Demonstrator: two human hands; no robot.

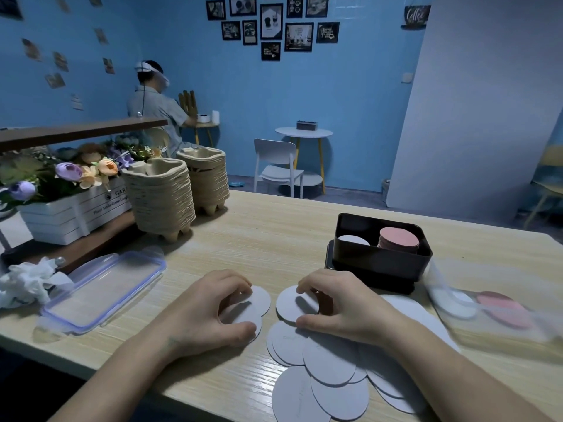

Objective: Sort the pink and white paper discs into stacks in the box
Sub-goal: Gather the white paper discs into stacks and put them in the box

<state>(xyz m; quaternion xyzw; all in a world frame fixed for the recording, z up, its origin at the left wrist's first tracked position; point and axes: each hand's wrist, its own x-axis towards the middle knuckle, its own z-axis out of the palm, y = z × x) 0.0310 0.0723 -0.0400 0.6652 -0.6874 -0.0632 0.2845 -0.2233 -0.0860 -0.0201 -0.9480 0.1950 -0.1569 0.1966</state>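
Observation:
Several white paper discs (329, 363) lie spread and overlapping on the wooden table near its front edge. My left hand (210, 309) curls over a small stack of white discs (259, 303) and grips it between thumb and fingers. My right hand (338, 303) pinches another white disc (289, 303) at its edges. Behind my right hand stands the black box (380, 263); inside it are a pink stack (399, 239) on the right and a lower white stack (353, 240) on the left.
A clear plastic bag (487, 303) with white and pink discs lies right of the box. A clear lid (103, 290) and crumpled tissue (27, 281) lie at the left. Pulp cup carriers (161, 196) and a flower box (70, 214) stand behind. A person sits far back.

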